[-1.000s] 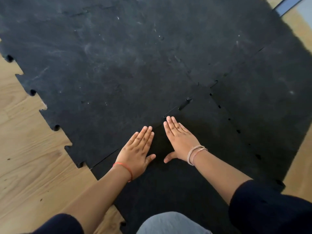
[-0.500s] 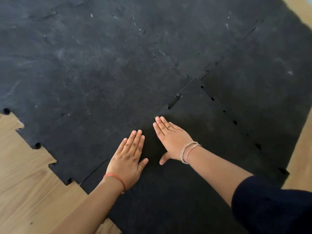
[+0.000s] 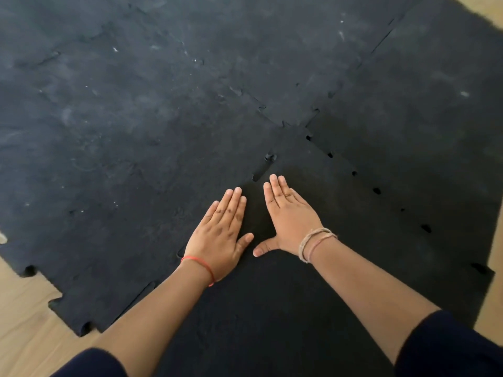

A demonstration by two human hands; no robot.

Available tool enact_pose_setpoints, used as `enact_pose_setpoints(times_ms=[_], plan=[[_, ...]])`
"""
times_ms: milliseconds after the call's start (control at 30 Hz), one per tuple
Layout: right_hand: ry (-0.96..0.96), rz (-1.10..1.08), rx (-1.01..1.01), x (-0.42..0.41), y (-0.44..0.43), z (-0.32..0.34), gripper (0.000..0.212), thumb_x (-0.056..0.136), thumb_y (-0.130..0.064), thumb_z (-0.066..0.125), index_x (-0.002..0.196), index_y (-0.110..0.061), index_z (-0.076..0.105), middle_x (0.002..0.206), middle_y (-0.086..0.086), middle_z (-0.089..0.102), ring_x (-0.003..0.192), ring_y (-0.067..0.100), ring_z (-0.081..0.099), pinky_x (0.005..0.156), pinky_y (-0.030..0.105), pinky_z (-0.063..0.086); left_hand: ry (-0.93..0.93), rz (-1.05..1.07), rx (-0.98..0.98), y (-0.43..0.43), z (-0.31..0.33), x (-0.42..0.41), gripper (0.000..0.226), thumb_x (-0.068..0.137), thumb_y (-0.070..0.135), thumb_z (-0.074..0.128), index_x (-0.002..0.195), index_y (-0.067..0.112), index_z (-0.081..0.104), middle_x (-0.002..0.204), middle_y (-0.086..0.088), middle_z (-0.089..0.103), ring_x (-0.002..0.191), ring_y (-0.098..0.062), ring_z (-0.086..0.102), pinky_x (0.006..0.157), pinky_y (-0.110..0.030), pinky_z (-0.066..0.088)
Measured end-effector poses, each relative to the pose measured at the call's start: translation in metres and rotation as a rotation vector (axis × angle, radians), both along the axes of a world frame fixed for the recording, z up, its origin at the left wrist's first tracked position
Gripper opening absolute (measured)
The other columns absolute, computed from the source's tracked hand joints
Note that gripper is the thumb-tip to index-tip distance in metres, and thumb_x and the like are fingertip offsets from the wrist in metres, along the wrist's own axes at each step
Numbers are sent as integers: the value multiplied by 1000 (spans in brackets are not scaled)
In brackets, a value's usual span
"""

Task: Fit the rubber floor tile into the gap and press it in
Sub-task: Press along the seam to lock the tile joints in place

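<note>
A black rubber floor tile [image 3: 340, 240] with puzzle-shaped edges lies in the near corner of a floor of matching black tiles [image 3: 136, 118]. My left hand [image 3: 220, 235] rests flat, palm down, across the tile's left seam, fingers together. My right hand [image 3: 291, 219] lies flat on the tile just right of it, fingertips near the seam. Small dark gaps show along the left seam [image 3: 261, 170] beyond my fingers and along the right seam [image 3: 377, 190]. The tile's near part is hidden by my arms.
Light wooden floor [image 3: 30, 330] shows at the lower left, past the jagged outer edge of the left tile, and in a strip at the far right [image 3: 492, 308]. The older tiles are scuffed with pale marks.
Both hands have stayed flat on the tile by the left seam. The camera has shifted forward and left, so less wood floor shows at the left.
</note>
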State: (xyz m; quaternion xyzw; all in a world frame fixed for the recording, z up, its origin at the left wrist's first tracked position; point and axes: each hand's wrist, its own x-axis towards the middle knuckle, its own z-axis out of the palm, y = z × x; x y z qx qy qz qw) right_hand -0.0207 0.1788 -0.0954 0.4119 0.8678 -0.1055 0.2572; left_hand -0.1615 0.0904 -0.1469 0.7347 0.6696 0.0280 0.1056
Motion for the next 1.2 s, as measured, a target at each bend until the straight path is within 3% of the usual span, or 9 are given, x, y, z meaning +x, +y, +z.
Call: enact_pose_setpoints(times_ms=[133, 433, 500, 567, 633, 700, 733, 900, 1200], plan=[[-132, -13, -58, -18, 6, 3, 133, 63, -72, 61, 142, 0, -18, 154, 18, -20, 143, 29, -14, 116, 38, 0, 0, 14, -40, 3, -2, 0, 67, 95, 45, 6, 136, 0, 37, 145, -14, 35, 134, -24, 29, 108, -35, 15], [-121, -45, -81, -20, 9, 1, 132, 63, -68, 65, 143, 1, -15, 154, 19, -17, 143, 29, -14, 118, 38, 1, 16, 26, -18, 7, 0, 2, 65, 95, 44, 10, 134, -2, 36, 143, -13, 36, 132, -24, 31, 109, -33, 10], [85, -63, -89, -4, 2, -6, 122, 68, -74, 52, 145, -5, -14, 154, 12, -20, 141, 21, -21, 118, 37, -1, 23, 16, 15, 7, -4, 4, 62, 92, 41, 22, 131, -4, 36, 139, -18, 43, 131, -25, 32, 107, -36, 17], [230, -49, 4, 12, -8, -16, 114, 64, -85, 18, 142, -10, -18, 150, 5, -26, 136, 17, -27, 118, 36, -3, 42, 6, 46, 13, -3, 6, 63, 88, 41, 24, 132, -3, 30, 141, -20, 41, 132, -26, 27, 108, -36, 16], [260, -102, 88, 17, 3, -20, 112, 61, -84, 7, 138, -10, -23, 146, 4, -31, 135, 19, -29, 115, 31, -10, 55, -28, 60, 20, -2, 5, 67, 88, 46, 8, 139, 2, 9, 152, -15, 11, 139, -25, 3, 114, -33, 0], [213, -179, 138, 17, 31, -13, 114, 66, -81, 21, 140, -6, -23, 149, 9, -31, 138, 22, -27, 114, 33, -10, 28, -70, 53, 22, -4, 3, 68, 84, 49, -7, 139, 9, -12, 148, -5, -20, 136, -21, -21, 111, -29, -16], [153, -147, 154, 18, 45, -9, 116, 68, -81, 27, 142, -5, -21, 151, 11, -28, 140, 23, -25, 115, 34, -8, 10, -60, 39, 22, -5, 2, 68, 84, 49, -7, 139, 10, -12, 147, -4, -20, 136, -20, -22, 110, -28, -17], [-78, 110, 48, 5, 75, 0, 113, 74, -77, 36, 145, -5, -14, 155, 11, -19, 143, 22, -15, 117, 35, 0, 20, -24, -8, 24, -3, 1, 65, 96, 42, 6, 137, 1, 36, 146, -14, 35, 135, -25, 28, 108, -34, 11], [-231, 68, -60, -17, 89, 12, 113, 76, -66, 54, 146, -3, -9, 157, 12, -13, 144, 24, -8, 117, 39, 12, 33, -37, -63, 27, 2, 1, 66, 95, 42, 6, 136, 0, 37, 145, -15, 35, 134, -26, 30, 108, -35, 10]])
